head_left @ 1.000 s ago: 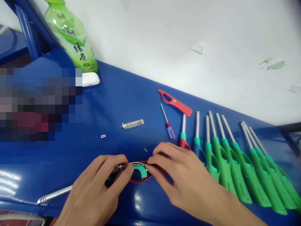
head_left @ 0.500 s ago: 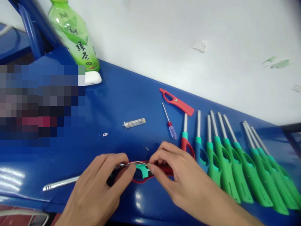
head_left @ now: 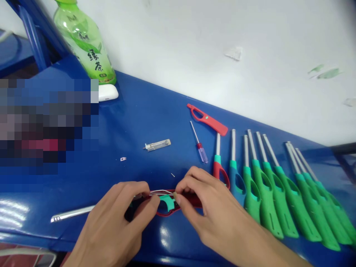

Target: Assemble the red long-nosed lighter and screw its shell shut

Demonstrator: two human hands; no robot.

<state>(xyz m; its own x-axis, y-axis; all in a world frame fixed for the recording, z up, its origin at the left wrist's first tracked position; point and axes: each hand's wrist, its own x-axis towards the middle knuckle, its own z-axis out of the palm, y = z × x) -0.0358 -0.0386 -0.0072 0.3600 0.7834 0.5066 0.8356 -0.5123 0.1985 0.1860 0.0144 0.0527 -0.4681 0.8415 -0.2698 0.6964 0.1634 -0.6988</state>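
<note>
An opened red lighter with a teal trigger and a long metal nozzle lies on the blue table near the front edge. My left hand is closed around its nozzle end. My right hand pinches the handle end, fingertips at a thin white wire over the trigger. A red half-shell, a small screwdriver with a clear purple handle and a clear gas cartridge lie beyond the hands.
A row of several long lighters, mostly green, lies at the right. A green tea bottle and a white case stand at the back left by the white wall. A tiny white part lies loose.
Both hands keep their grip on the opened lighter; only the fingertips shift slightly at the wire. The view has drifted a little.
</note>
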